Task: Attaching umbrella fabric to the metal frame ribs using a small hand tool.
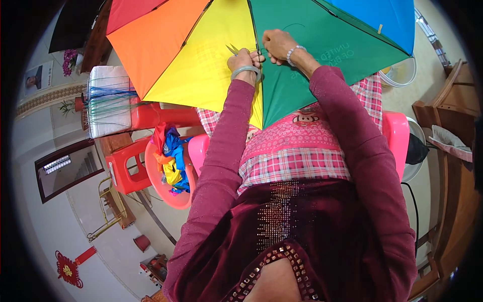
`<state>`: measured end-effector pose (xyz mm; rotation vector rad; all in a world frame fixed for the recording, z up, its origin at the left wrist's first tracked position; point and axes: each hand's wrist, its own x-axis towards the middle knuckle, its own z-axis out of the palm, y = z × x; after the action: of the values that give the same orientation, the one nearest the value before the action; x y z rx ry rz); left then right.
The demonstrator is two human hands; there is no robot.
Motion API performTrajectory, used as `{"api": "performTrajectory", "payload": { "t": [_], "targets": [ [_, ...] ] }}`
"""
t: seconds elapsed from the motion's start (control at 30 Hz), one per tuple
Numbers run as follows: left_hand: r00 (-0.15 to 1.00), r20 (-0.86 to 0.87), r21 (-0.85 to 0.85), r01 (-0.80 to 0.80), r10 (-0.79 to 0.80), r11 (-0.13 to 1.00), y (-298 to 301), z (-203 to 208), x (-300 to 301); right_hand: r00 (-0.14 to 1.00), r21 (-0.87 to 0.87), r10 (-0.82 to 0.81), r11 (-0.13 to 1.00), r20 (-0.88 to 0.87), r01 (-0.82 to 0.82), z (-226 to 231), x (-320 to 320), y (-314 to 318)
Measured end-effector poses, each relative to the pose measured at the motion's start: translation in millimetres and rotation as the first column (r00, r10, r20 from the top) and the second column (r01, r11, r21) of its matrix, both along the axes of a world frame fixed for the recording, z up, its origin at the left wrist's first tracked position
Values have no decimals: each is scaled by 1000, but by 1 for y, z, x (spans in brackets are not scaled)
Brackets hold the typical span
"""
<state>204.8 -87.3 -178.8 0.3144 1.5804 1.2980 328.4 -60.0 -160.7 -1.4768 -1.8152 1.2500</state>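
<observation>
The umbrella [219,32] lies spread in front of me in red, orange, yellow, green and blue panels. Beyond its right corner, a strip of bare tiled floor [427,83] separates it from the wooden furniture [460,103]. Its near edges meet in a point over my pink patterned apron [287,143]. Below its left edge stands the coral basin [173,200] of coloured cloth [172,173]. Clearance at that edge is tight: a white foam block [108,93] wound with threads is just beside it. The right corner partly covers a pale bucket [408,75]. My left hand [244,60], at the umbrella's yellow-green seam, grasps metal snips [232,49], blades directed over the yellow panel. My right hand [279,44], above the green panel, has its fingers pinched; I cannot tell what they hold. A dark thread [294,23] arcs across that panel.
</observation>
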Motion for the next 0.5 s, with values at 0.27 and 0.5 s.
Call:
{"api": "performTrajectory", "payload": {
  "t": [0.27, 0.5],
  "targets": [
    [988, 97, 7, 117, -117, 993, 9, -8, 8, 983, -295, 35, 951, -183, -89, 0, 30, 4],
    [958, 196, 18, 209, -208, 978, 13, -9, 21, 981, -281, 33, 956, -192, -87, -1, 51, 5]
  ]
}}
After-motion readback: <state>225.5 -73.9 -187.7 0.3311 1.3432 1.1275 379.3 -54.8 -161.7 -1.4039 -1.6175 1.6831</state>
